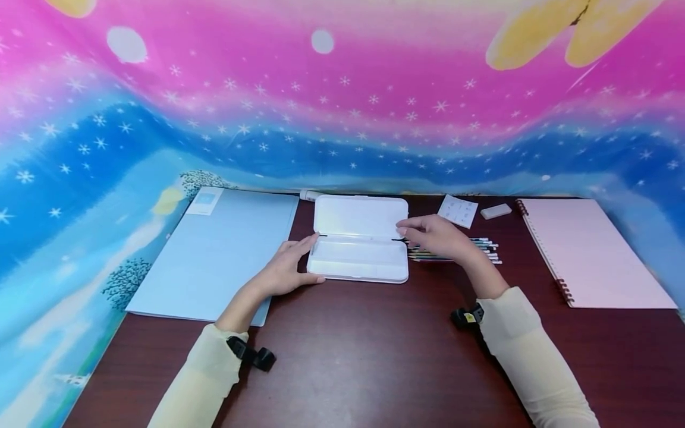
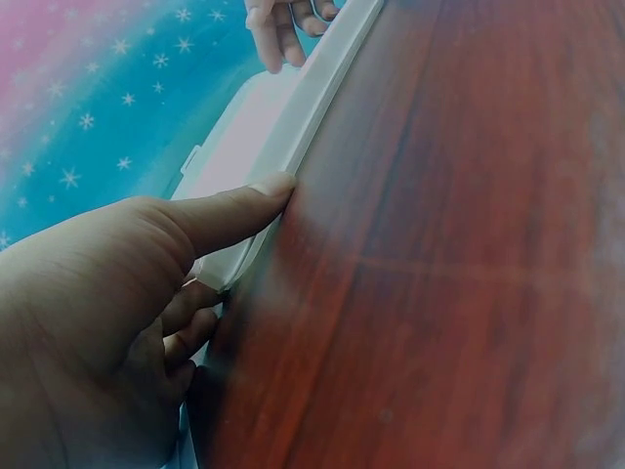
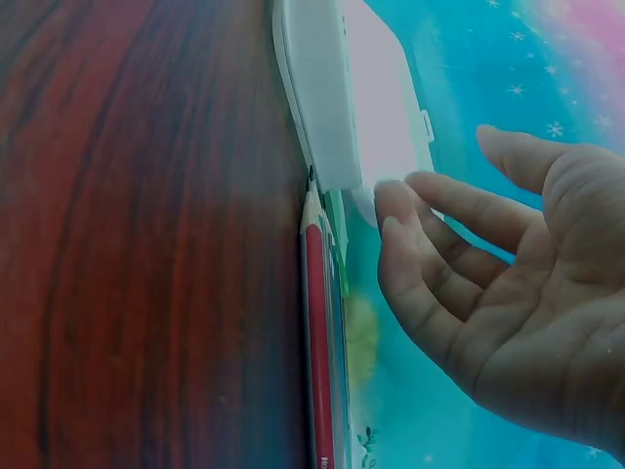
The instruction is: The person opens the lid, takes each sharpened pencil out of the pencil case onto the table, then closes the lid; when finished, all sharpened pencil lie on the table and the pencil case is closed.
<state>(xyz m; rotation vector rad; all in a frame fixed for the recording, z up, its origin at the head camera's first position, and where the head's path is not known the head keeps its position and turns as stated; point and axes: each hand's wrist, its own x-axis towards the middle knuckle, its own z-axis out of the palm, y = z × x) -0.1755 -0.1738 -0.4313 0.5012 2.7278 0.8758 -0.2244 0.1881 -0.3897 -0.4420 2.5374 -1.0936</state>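
A white pencil case lies opened flat on the dark wooden table, its lid tipped back toward the wall. My left hand holds the case at its left end, thumb against the front edge and the other fingers along the left side. Beside the lid's right edge is my right hand, fingers loosely bent, with nothing seen in them. Several pencils lie in a bundle under and beside that hand, partly hidden by it. The right wrist view shows a red pencil with its tip close to the case.
A light blue folder lies at the left, a pink spiral notebook at the right. Behind the right hand are a white printed card and a white eraser. A white tube sits behind the case, near the patterned cloth.
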